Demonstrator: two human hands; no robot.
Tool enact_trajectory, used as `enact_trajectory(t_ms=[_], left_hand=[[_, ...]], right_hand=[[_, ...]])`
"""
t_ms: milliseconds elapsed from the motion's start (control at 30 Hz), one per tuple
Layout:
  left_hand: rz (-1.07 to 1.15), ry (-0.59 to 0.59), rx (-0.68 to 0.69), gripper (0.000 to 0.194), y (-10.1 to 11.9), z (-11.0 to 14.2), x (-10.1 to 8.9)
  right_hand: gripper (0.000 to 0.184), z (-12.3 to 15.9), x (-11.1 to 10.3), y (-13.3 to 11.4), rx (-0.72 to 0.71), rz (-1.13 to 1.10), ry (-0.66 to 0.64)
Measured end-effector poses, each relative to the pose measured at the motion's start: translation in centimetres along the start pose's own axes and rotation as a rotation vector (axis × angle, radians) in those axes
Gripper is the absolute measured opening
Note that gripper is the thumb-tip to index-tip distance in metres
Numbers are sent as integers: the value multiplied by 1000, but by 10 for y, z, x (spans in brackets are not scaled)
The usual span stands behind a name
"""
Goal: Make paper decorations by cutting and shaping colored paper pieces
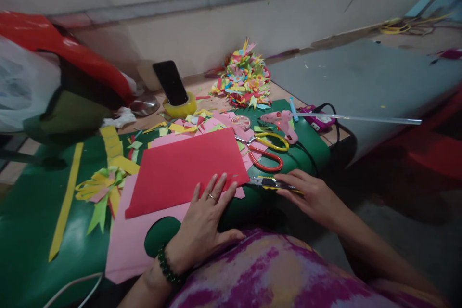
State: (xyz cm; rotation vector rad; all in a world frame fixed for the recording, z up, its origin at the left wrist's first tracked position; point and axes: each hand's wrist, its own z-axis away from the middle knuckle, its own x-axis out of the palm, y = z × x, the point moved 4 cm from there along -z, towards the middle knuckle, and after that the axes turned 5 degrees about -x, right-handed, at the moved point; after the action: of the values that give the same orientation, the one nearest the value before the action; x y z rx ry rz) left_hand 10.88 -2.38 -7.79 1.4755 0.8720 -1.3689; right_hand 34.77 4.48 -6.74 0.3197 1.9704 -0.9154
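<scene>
Folded red paper (180,161) lies over pink paper (126,245), which has a round cut-out edge. My left hand (211,209) rests flat on the lower right part of the red paper, its fingers spread. In my right hand (306,192) is a utility knife (269,183); its blade end touches or lies just under the red paper's right edge. Scissors (267,154) with one yellow and one red handle lie just beyond the knife, their blades partly hidden by the red paper. A pink glue gun (283,122) with a long clear glue stick (375,118) sits behind them.
A green cover (25,211) spreads over the table. A yellow strip (67,202) and a paper-ribbon flower (103,185) lie left. Behind are a phone (170,82) on a yellow tape roll (182,106), a heap of colourful paper flowers (247,77) and paper scraps. Bags (32,77) stand far left.
</scene>
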Motion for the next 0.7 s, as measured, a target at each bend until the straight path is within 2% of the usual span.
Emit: enact_trajectory(t_ms=[367,700], left_hand=[[24,-19,-24,94,0,-2,5],[72,-119,-68,94,2,-4,1]], right_hand=[[33,3,3,0,-8,-9,-26],[33,3,9,-4,-85,35,-3]])
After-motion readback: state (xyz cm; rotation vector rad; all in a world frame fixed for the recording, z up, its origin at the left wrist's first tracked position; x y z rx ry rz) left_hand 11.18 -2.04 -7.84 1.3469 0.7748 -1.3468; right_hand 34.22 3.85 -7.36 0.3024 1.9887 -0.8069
